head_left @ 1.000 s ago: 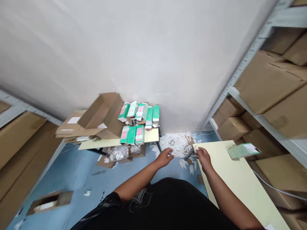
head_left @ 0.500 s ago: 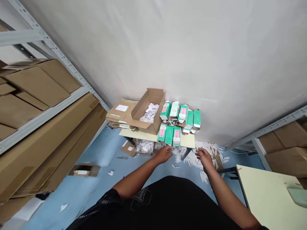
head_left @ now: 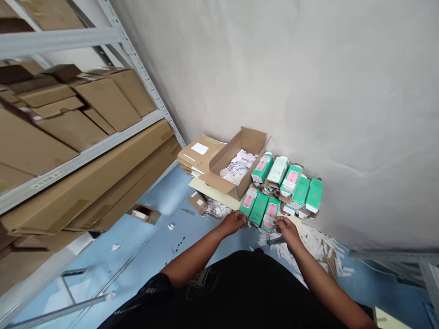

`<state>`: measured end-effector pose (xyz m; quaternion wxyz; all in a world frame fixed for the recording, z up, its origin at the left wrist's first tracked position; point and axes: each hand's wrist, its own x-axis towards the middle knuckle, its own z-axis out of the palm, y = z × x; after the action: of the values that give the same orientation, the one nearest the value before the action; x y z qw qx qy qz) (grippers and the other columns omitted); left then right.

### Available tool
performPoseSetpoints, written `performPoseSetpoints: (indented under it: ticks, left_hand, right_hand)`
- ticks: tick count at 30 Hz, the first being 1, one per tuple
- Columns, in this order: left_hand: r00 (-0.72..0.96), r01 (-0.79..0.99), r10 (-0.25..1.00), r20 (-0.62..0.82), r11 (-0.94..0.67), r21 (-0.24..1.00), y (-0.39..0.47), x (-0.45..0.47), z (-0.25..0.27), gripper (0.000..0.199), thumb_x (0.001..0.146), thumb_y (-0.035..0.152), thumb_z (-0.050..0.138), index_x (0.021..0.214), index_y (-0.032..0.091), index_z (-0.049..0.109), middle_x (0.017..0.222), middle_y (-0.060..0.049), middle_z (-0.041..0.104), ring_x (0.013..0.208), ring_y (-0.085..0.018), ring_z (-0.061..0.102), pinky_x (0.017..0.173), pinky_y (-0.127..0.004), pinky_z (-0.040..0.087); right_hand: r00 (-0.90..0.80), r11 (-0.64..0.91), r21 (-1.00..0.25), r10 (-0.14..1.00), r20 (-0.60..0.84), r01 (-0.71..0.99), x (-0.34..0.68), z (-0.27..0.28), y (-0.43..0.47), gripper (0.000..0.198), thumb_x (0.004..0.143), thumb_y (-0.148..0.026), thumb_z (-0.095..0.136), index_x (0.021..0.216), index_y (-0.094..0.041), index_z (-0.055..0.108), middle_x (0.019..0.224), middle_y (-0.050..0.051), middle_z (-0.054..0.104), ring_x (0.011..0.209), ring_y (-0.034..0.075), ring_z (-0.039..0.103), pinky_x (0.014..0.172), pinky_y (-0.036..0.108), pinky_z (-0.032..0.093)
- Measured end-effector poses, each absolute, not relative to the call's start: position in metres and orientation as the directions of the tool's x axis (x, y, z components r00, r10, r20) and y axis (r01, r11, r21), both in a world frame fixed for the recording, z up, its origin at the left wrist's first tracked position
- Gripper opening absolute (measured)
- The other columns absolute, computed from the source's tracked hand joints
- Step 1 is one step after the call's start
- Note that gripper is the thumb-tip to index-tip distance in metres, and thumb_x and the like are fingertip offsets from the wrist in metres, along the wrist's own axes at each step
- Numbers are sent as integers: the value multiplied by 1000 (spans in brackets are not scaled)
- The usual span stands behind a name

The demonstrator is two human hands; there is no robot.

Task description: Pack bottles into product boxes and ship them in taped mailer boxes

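Three green cartons point(head_left: 259, 209) with pink and white panels stand side by side along the front edge of a pale table point(head_left: 219, 194). My left hand point(head_left: 234, 222) is at the near left corner of this row, its fingers loosely bent and not closed round a carton. By the near right corner is my right hand point(head_left: 287, 232), with half-bent fingers reaching the side of the rightmost carton. Whether the fingertips press on the cartons I cannot tell. Behind this row, several more green cartons point(head_left: 302, 189) sit in a group, some with torn or open ends.
An open cardboard box point(head_left: 222, 183) with white paper scraps point(head_left: 239, 165) stands left of the cartons, beside stacked flat cardboard point(head_left: 195, 157). Shelving with brown boxes point(head_left: 106, 103) runs along the left. White strips point(head_left: 318, 244) and bubble wrap point(head_left: 217, 209) lie on the floor.
The view has turned left and come closer to the table. Both hands have come up to the front carton row, the right one moving in from farther right.
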<state>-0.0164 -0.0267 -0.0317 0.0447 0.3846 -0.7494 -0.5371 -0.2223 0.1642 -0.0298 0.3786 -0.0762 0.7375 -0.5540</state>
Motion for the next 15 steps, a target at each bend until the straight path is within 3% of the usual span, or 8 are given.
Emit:
performPoseSetpoints:
  ticks: [6,9,12,15]
  left_hand:
    - [-437,-622,-778,-452,-102,777,-53,4,-29,16,68,30,77,81,23,73,89,-3,77,96,-28,72,91,-38,55]
    - [-284,-605,-832,-478,-231,762,-80,25,-24,12,68,28,78,75,22,70,79,-4,74,88,-27,72,84,-38,57]
    - [-146,-538,-858,-493,-349,767,-126,45,-16,13,73,31,74,77,20,66,73,-5,71,77,-23,70,72,-34,57]
    - [-61,-438,-877,-476,-405,803,-188,57,-7,15,81,32,67,85,18,64,79,-6,71,74,-19,69,67,-29,56]
  right_hand:
    - [-525,429,-880,-710,-468,204,-242,-30,102,31,64,-44,72,86,-23,73,80,5,76,73,26,73,66,35,55]
    - [-453,444,-885,-765,-457,143,-241,-26,77,29,64,-45,71,85,-25,73,82,5,76,75,27,73,69,38,56]
    - [-402,461,-880,-789,-465,113,-234,-24,56,29,64,-47,69,83,-25,74,78,5,75,75,27,72,70,38,57]
    - [-385,482,-868,-784,-487,117,-225,-27,41,30,63,-47,69,81,-24,73,79,5,75,73,26,72,69,37,56]
